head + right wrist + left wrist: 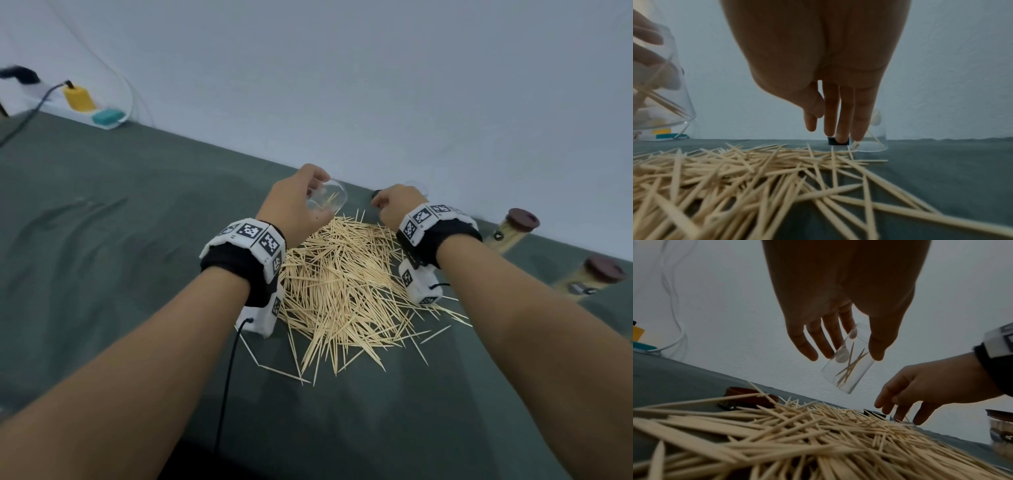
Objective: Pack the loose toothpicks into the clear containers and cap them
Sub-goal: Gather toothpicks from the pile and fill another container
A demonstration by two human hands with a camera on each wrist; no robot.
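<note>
The left hand (294, 202) grips a clear round plastic container (846, 366), tilted above the far edge of the pale wooden toothpick pile (346, 284) on the green desk (102, 257). The right hand (394, 205), fingers loosely straight and empty, hangs just beyond the pile, nearer to it.

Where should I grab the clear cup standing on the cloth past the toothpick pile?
Grip the standing clear cup round its side wall, coming from the pile side with the right hand. It stands upright, mouth up, with a toothpick or two leaning inside, so a side grasp probably keeps it level.

Toothpick pile (346, 284) covers the middle cloth; capped jars (513, 231) crowd the right; the left lies bare.
</note>
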